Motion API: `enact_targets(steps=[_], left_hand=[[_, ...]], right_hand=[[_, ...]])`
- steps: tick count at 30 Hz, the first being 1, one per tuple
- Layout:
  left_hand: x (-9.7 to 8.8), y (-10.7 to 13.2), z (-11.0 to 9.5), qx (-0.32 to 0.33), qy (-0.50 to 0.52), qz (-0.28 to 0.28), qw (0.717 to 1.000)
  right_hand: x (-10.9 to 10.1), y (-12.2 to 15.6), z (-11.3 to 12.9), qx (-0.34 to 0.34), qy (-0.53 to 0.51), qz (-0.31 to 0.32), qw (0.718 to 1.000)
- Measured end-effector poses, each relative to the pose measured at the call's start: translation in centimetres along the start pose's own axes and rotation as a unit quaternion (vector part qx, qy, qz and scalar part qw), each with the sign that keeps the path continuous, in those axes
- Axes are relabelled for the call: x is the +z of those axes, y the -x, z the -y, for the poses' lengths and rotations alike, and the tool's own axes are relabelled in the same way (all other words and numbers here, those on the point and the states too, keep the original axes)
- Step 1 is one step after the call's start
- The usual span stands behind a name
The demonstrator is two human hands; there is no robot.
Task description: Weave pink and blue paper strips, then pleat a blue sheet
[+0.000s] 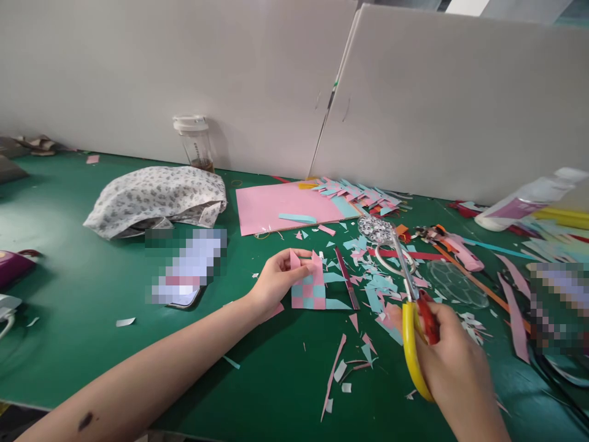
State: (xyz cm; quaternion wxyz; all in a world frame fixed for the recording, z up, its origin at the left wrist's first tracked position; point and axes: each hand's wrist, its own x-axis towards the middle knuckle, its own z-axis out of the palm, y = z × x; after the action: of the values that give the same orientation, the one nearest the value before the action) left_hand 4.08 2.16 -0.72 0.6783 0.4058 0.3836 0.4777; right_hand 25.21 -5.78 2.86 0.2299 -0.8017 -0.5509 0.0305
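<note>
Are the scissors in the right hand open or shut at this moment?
Shut, or nearly: the scissors in the right hand show their blades as one narrow line, no gap between them.

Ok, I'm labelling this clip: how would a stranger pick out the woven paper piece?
On the green table, look in front of the big pink sheet, amid the paper scraps. The left hand pinches the woven paper piece there; alone among the plain scraps, it shows a pink-and-blue checkerboard.
</note>
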Motion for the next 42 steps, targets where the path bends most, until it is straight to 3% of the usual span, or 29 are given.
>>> enact_targets(steps=[6,10,13,17,23,29,42], left_hand=[[0.2,0.5,0.8,0.049,-0.189,0.064,0.979],[0.2,0.7,0.7,0.057,-0.237,0.07,0.967],[0.2,0.4,0.5,0.061,-0.2,0.073,0.975],[0.4,0.3,0.3,0.031,-0.047,0.063,0.996],[0.5,0.7,-0.2,0.008,0.062,0.063,0.996],[0.4,0.6,-0.3,0.008,0.081,0.092,0.992],[0.4,0.7,0.0,0.011,0.074,0.137,0.988]], right_hand=[[1.0,1.0,0.4,-0.024,-0.019,-0.008,1.0],[1.3,1.0,-0.3,-0.03,-0.025,0.022,0.999],[1.6,1.2,-0.7,-0.052,-0.031,0.034,0.998],[2.3,2.7,0.0,-0.059,-0.035,0.018,0.997],[2.8,4.3,0.9,-0.151,0.007,0.035,0.988],[1.9,3.4,0.2,-0.234,0.113,-0.047,0.965],[0.7,2.3,0.0,-0.308,0.158,-0.095,0.933]])
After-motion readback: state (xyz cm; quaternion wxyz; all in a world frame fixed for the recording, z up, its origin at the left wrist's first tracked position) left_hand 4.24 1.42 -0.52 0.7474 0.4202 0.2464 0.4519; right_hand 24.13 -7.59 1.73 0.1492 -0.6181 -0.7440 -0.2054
